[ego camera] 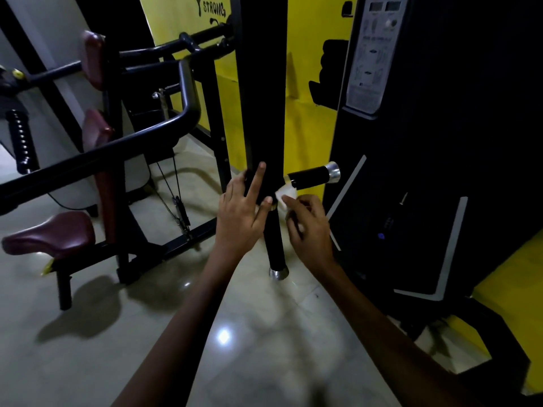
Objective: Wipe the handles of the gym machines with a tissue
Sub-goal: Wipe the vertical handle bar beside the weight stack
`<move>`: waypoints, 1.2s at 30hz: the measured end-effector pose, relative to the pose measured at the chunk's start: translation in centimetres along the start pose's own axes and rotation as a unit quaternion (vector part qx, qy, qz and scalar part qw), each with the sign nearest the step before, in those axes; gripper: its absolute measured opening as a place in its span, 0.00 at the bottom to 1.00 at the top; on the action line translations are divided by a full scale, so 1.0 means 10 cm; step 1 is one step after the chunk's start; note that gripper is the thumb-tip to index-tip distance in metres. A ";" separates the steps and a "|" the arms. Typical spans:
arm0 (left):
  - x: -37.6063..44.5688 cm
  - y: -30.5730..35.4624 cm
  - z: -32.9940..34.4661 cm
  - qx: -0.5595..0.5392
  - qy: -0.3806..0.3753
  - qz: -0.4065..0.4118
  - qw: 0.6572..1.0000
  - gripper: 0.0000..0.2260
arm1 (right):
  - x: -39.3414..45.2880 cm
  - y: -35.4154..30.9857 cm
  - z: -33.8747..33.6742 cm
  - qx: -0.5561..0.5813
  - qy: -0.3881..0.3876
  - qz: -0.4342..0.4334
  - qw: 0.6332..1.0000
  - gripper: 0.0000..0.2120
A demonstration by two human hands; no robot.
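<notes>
White tissue [284, 198] sits pinched in my right hand [308, 227] at the side handle's [311, 175] base; left hand [241, 215] open on the post [264, 113]. I judge wiping barely begun; lower handle [274, 242] remains.

View: one head-worn wide-angle camera.
Facing: forward and down.
Nearness: close above both forearms, near the black upright machine post [266, 92].

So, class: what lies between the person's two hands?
In the head view, the downward black handle runs between left hand and right hand, which holds the tissue.
</notes>
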State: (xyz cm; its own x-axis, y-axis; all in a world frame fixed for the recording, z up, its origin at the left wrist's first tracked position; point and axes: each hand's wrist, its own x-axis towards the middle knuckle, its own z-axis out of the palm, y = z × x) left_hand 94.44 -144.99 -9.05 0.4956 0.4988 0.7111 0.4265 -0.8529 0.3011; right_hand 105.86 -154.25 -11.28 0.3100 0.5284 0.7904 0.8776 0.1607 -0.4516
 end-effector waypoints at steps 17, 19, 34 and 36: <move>-0.02 -0.06 -0.01 -0.045 0.007 0.007 0.999 0.23 | 0.07 -0.05 0.13 -0.050 -0.051 -0.087 0.994 0.12; -0.03 -0.05 0.00 -0.050 0.009 0.002 0.999 0.23 | 0.00 0.00 0.18 -0.060 -0.092 -0.090 0.990 0.11; -0.01 -0.02 0.05 -0.059 0.024 -0.013 0.998 0.25 | -0.19 0.14 0.00 -0.008 -0.120 -0.003 0.993 0.10; -0.02 -0.01 0.05 -0.058 0.026 -0.014 0.998 0.25 | -0.03 0.07 0.04 -0.005 -0.105 0.002 0.994 0.10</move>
State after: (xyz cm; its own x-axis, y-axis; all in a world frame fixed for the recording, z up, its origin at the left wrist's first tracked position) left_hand 94.66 -144.89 -9.52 0.4443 0.5163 0.7322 0.3481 -0.8525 0.3899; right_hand 106.23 -153.95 -12.00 0.2302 0.6920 0.6842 0.8808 0.1507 -0.4488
